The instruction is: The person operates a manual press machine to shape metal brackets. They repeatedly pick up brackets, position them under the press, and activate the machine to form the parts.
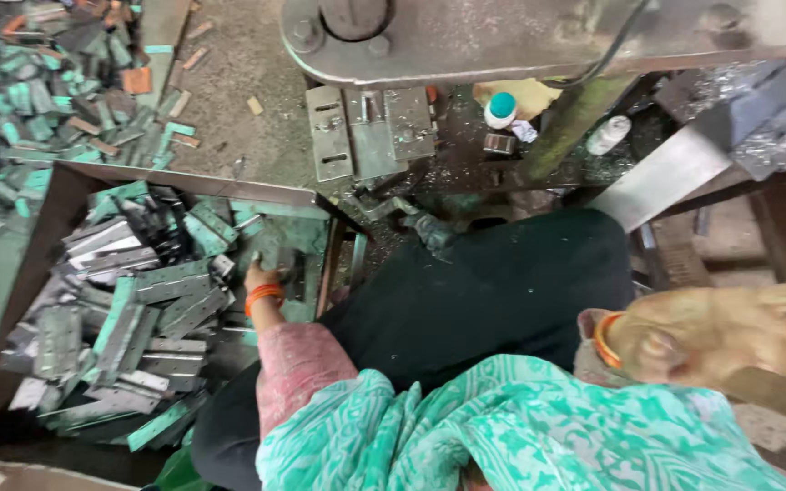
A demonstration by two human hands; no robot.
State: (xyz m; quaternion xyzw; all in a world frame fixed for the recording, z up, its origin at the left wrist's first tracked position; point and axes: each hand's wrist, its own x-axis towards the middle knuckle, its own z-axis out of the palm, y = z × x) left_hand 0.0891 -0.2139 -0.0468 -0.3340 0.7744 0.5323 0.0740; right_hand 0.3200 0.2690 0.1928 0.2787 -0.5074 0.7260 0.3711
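My left hand [264, 265], with an orange bangle at the wrist, reaches down into a metal bin [38, 245] on the left. Its fingers close around a green-coated metal plate [277, 247] at the top right of the pile of flat punched plates [138, 318]. My right hand [730, 332] wears a worn tan glove and an orange bangle. It is held out at the right edge, fingers spread, holding nothing that I can see. My lap in dark cloth [466, 291] and a green patterned scarf [502, 427] lie between the hands.
A press machine [502, 36] stands ahead with grey die plates [366, 132] under it. A small white bottle with a teal cap [501, 109] sits by the die. More green plates [38, 91] lie heaped on the floor at the upper left. A metal chute [675, 173] slopes at right.
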